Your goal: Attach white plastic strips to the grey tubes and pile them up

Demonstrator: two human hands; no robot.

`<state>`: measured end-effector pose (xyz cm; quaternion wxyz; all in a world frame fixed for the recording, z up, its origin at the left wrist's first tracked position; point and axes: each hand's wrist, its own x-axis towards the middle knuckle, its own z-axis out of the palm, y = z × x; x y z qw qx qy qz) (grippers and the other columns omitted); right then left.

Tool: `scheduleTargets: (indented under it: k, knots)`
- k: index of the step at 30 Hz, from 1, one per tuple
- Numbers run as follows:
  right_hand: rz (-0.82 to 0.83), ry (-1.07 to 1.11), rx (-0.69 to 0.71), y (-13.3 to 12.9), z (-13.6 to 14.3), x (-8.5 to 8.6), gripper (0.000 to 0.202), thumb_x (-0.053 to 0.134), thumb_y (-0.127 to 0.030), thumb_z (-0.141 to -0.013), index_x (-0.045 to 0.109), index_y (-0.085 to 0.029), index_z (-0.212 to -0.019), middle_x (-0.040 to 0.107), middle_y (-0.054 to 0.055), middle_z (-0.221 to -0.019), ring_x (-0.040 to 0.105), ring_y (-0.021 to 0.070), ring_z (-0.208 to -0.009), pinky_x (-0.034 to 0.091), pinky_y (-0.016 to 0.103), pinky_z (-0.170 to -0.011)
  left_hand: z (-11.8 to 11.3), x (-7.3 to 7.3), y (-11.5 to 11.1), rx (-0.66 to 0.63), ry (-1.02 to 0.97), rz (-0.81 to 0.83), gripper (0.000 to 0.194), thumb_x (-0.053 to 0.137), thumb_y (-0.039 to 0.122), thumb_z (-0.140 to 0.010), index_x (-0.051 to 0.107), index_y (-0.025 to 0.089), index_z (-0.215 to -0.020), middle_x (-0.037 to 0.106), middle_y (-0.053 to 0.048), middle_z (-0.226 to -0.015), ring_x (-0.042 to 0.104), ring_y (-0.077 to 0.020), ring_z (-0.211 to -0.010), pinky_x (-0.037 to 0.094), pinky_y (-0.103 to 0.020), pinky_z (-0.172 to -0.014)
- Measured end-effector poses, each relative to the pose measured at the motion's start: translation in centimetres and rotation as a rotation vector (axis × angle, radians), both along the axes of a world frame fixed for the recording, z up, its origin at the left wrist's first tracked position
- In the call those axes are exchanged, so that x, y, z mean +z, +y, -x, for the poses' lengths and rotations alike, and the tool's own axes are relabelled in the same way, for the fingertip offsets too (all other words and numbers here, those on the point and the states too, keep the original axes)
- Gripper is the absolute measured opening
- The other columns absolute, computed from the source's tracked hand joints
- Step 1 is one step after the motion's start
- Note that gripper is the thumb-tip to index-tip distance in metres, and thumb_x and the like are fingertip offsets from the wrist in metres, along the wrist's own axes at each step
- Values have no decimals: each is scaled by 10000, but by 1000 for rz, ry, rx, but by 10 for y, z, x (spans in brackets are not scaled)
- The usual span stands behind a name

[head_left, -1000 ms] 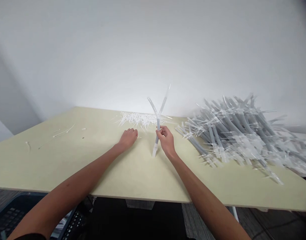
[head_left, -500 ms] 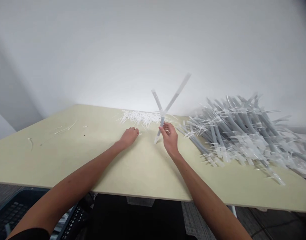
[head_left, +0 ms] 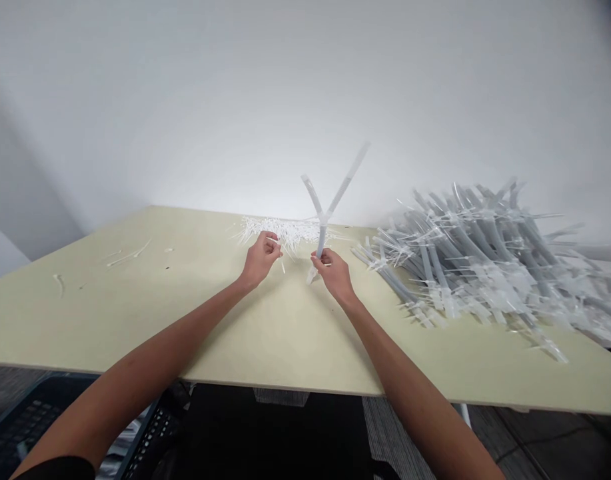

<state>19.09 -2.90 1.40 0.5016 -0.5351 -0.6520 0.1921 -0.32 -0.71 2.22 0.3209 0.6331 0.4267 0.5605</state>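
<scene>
Here, my left hand (head_left: 258, 261) is pinching a tie (head_left: 284, 268), my right hand (head_left: 337, 275) a forked tube (head_left: 322, 239), many tied tubes (head_left: 491, 248) lying right.

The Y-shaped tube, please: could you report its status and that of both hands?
Right hand grips Y-shaped tube by its stem, forks up. Left hand pinches thin white tie. Tie pile just behind; nothing seen blocking.

Here's a grey, Y-shaped tube assembly with translucent ends (head_left: 322, 235), held upright above the table, two arms spreading upward, the right one longer and blurred; and a thin white plastic strip (head_left: 284, 267), pinched by the left hand (head_left: 268, 252), its end pointing down.
</scene>
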Motion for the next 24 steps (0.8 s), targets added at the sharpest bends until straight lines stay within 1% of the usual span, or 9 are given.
scheduleTargets:
  k: [2,4,7,10,13,16,18,22,24]
  knots:
    - [12,16,14,0,0,0,237,504,-383,-775,630,-211,-880,623,30,-836,567,163,-732,456,301,-692,-2,1,-2,-25,-73,-3,337,549,259,-751,485,237,-1081,536,43,-727,638,-132,-720,455,-248,-700]
    - [15,29,34,-1,1,0,251,503,-395,-777,632,-211,-887,626,32,-846,570,163,-737,457,307,-703,-3,1,-3,-50,-101,-7,363,554,256,-747,493,242,-1105,533,42,-727,647,-140,-742,471,-266,-736]
    - [10,56,63,-2,4,-1,283,494,-420,-784,632,-207,-908,630,41,-876,578,166,-754,459,315,-725,-6,-1,-5,-65,-129,6,300,560,277,-751,527,222,-1044,553,27,-728,650,-153,-756,492,-294,-761]
    - [16,81,87,-3,6,-2,284,495,-419,-784,626,-203,-914,636,41,-877,586,164,-752,461,314,-727,-11,-6,-6,-86,-161,31,257,568,299,-759,523,203,-992,594,12,-749,649,-155,-753,506,-332,-791]
    - [19,88,97,-4,6,-2,281,495,-414,-784,619,-197,-912,639,38,-858,587,162,-736,464,310,-711,-17,-12,-9,-148,-172,68,210,568,303,-771,521,178,-933,616,-10,-762,648,-159,-765,513,-358,-813]
    - [16,83,94,-4,6,-1,281,487,-409,-788,615,-192,-914,639,38,-853,585,161,-736,467,308,-707,-20,-16,-10,-198,-185,103,177,570,297,-775,520,158,-874,623,-32,-779,648,-164,-777,525,-362,-802]
    - [16,69,87,-4,5,-1,281,484,-409,-789,615,-193,-911,638,40,-859,585,162,-747,467,310,-715,-20,-16,-9,-189,-185,108,169,565,293,-780,520,152,-860,626,-39,-786,648,-163,-789,527,-358,-803]
    - [9,37,74,-4,4,0,286,469,-415,-798,613,-197,-912,633,44,-876,583,168,-771,463,319,-732,-14,-12,-4,-70,-218,98,159,555,275,-783,519,139,-858,634,-45,-786,652,-156,-788,526,-356,-812]
    - [9,24,76,-4,4,-1,288,465,-418,-801,613,-198,-913,631,39,-864,579,168,-766,461,320,-728,-12,-10,-3,-62,-251,125,144,557,249,-778,524,130,-852,640,-52,-783,656,-156,-772,529,-362,-810]
